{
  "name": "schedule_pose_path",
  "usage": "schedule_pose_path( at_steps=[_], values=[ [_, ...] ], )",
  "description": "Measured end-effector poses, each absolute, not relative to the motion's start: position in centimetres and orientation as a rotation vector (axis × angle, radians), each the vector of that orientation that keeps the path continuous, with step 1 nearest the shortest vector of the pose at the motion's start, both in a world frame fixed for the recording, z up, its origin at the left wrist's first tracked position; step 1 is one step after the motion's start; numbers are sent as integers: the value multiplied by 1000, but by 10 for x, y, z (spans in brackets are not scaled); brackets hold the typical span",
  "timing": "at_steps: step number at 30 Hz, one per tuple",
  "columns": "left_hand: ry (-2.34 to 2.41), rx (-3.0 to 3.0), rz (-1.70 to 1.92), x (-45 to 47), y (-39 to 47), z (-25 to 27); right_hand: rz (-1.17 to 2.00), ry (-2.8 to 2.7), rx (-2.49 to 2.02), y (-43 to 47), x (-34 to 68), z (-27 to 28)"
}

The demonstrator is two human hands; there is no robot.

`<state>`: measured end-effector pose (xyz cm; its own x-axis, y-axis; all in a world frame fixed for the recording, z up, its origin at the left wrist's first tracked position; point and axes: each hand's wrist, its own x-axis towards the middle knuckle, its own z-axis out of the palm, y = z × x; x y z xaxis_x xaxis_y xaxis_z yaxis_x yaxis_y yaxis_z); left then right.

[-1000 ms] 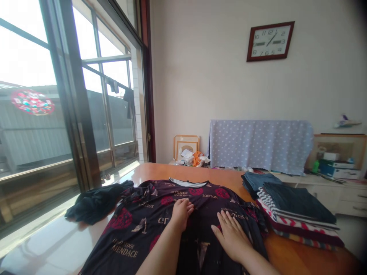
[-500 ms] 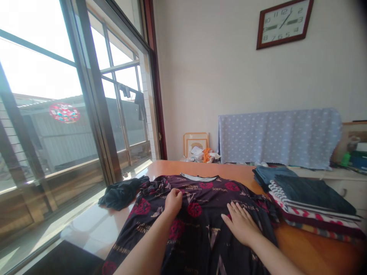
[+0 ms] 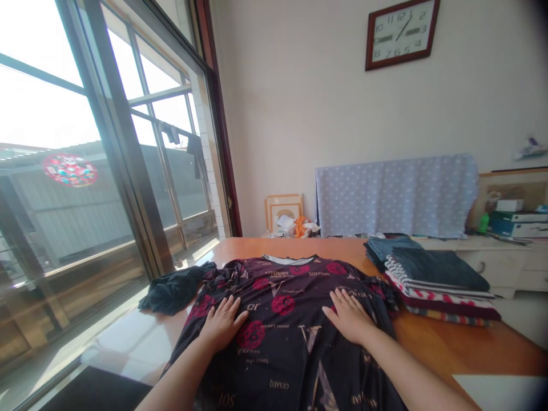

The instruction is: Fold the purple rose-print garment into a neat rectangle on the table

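Observation:
A dark patterned shirt (image 3: 274,357) with red round motifs and printed letters lies spread out before me, its neckline at the far side. My left hand (image 3: 223,323) rests flat on the left part of the shirt, fingers apart. On the right part, my right hand (image 3: 347,315) lies flat too, palm down with the fingers stretched out. Neither hand holds anything. The lower end of the shirt runs out of view at the bottom.
A crumpled dark garment (image 3: 173,290) sits left of the shirt, by the window. To the right is a stack of folded clothes (image 3: 445,279) on the wooden table (image 3: 432,348). A dark flat panel (image 3: 98,391) shows at the lower left, and a white edge (image 3: 500,391) at the lower right.
My left hand has moved left and opened from a closed pose to lie flat on the shirt. My right hand stays flat on the cloth. The view has turned slightly right.

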<state>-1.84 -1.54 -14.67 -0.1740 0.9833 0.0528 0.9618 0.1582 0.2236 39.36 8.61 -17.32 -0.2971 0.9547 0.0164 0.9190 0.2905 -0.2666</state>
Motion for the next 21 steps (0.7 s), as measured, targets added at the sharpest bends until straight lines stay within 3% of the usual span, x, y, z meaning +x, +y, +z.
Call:
schedule_pose_path(
  at_steps=[6,11,14,21],
  values=[
    [2358,1947,384,-5,-33,-131,379,-2409,-1736,73,396,-145],
    [2404,1964,438,-8,-69,-136,416,-2291,-1715,9,390,-126],
    [2404,1970,402,-20,-90,-150,496,-2329,-1586,-41,389,-128],
    [2225,2242,296,-42,-117,-161,409,-2197,-1810,-90,443,-147]
  ],
)
